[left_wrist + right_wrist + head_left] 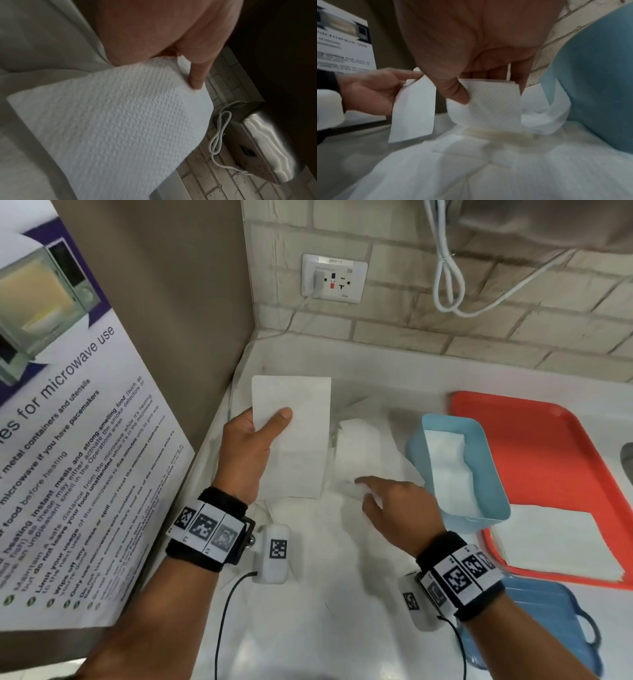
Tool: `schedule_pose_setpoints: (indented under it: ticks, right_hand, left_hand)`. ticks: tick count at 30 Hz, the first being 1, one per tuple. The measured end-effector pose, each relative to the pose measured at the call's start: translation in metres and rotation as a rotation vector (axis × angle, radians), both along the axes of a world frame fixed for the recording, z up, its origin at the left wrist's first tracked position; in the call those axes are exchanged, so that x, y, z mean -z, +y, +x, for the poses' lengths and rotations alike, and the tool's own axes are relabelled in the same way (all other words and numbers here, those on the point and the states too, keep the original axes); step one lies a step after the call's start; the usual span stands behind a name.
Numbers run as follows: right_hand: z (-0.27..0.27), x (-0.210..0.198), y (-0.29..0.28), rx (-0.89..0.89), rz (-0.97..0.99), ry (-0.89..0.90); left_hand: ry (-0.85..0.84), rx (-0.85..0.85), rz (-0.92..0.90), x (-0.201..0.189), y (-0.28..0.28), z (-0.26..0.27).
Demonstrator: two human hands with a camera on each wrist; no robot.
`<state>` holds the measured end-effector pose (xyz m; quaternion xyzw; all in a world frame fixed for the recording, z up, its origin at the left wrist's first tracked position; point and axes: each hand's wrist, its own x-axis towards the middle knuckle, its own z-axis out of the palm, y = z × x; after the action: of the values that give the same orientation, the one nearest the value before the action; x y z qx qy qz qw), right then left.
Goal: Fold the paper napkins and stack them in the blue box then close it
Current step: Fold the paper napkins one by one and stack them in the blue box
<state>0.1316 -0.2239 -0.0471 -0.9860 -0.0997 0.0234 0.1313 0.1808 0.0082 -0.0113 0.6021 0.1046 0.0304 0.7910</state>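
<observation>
Blue lid [534, 625] partly behind right wrist

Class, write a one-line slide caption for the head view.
Left hand holds a folded napkin; right hand picks another beside the open blue box.

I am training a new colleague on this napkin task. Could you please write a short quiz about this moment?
1. True or false: the blue box is empty.
2. What does the left hand hold?
A. a folded napkin
B. the lid
C. the orange tray
3. Fill in: the right hand pinches a ____.

Key:
1. False; folded napkins lie inside.
2. A, the folded napkin.
3. Napkin: the second napkin, between thumb and fingers.
</observation>
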Motion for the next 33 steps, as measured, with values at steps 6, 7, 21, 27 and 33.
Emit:
schedule_pose_setpoints:
  ticks: [6, 7, 21, 27, 33]
  right_hand:
    - [0.009, -0.018, -0.010, 0.014, 0.320, 0.039]
    - [0.011, -0.023, -0.011, 0.037, 0.389, 0.060]
    - [0.014, -0.060, 0.010, -0.031, 0.561, 0.335]
    - [0.020, -0.109, 0.009, -0.097, 0.772, 0.279]
    - [0.035, -0.148, 0.004, -0.094, 0.863, 0.263]
  left_hand:
    - [-0.040, 0.020, 0.008, -0.004, -0.004, 0.002]
    - [-0.043, 0.017, 0.011, -0.003, -0.003, 0.002]
    - [-0.125, -0.001, 0.024, -0.021, 0.012, 0.007]
    - [-0.124, 0.016, 0.003, -0.019, 0.007, 0.008]
    - [-0.128, 0.088, 0.065, -0.019, 0.004, 0.012]
